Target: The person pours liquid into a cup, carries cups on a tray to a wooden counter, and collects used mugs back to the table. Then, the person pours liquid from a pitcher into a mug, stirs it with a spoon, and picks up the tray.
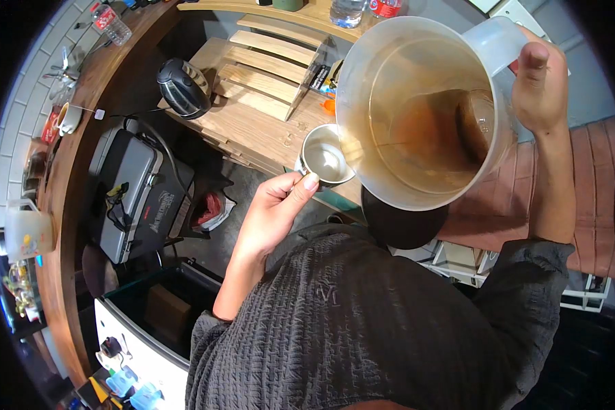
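Observation:
My right hand point(541, 89) is closed around the handle of a large translucent plastic pitcher point(389, 68), its thumb lying on top. Brown liquid point(434, 130) lies inside the pitcher, which is tilted so that its mouth faces me. Under the pitcher's left rim sits a small cup point(313, 152) with a pale, shiny inside. My left hand point(270, 208) grips this cup, the thumb at its near edge. Pitcher and cup overlap in view; I cannot tell whether they touch. No stream of liquid between them can be made out.
A black kettle point(184, 87) and a slatted wooden rack point(263, 68) stand on the wooden counter point(215, 126). Water bottles point(348, 12) line the back shelf. At left are a toolbox-like case point(133, 195), a teacup point(68, 119) and another plastic jug point(29, 232).

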Available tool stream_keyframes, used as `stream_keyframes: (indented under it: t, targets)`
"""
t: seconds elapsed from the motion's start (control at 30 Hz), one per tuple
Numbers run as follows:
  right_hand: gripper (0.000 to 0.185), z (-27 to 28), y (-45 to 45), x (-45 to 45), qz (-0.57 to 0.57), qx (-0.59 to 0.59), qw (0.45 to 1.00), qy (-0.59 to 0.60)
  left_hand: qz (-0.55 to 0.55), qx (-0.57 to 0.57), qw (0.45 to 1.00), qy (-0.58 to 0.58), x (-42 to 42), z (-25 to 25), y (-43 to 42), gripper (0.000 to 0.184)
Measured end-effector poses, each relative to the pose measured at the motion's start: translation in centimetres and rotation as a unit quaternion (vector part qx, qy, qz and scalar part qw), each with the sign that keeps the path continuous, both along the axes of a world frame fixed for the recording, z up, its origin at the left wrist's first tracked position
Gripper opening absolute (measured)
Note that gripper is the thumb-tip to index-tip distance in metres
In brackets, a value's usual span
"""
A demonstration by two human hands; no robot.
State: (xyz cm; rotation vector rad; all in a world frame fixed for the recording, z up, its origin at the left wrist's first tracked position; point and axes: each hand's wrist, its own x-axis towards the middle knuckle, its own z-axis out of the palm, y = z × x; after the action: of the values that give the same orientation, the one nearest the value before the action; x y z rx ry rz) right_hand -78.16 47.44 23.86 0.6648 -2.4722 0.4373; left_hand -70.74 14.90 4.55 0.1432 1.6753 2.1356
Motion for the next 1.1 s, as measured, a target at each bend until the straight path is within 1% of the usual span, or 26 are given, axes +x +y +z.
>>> stream_keyframes:
  t: [0.27,0.33,0.53,0.63,0.7,0.93,1.0,1.1]
  targets:
    - [0.086,0.4,-0.8,-1.9,0.034,0.012,0.999,-0.005,0.029,-0.012,1.000,0.000,0.4,-0.1,0.5,0.032]
    - [0.085,0.4,-1.1,-2.2,0.045,0.008,0.999,-0.001,0.025,-0.022,0.999,-0.033,0.4,0.0,0.4,0.032]
    - [0.083,0.3,-1.6,-3.0,0.054,0.011,0.998,-0.016,0.042,-0.020,0.999,-0.017,0.6,0.6,0.3,0.032]
    - [0.082,0.2,-2.2,-3.1,0.072,0.015,0.997,0.005,0.046,-0.014,0.999,-0.011,0.6,0.5,0.2,0.032]
    - [0.080,0.4,-2.4,-3.1,0.081,0.044,0.996,0.011,0.044,-0.018,0.999,-0.013,0.5,0.4,0.0,0.032]
    - [0.076,0.1,-3.4,-3.3,0.095,0.057,0.994,0.013,0.056,-0.033,0.998,-0.004,0.7,0.4,-0.3,0.033]
    - [0.076,0.1,-3.1,-3.4,0.089,0.066,0.994,-0.007,0.055,-0.035,0.998,-0.008,0.7,0.2,-0.5,0.033]
    - [0.076,0.2,-3.7,-3.3,0.092,0.068,0.993,0.004,0.054,-0.035,0.998,-0.009,0.8,0.2,-0.6,0.033]
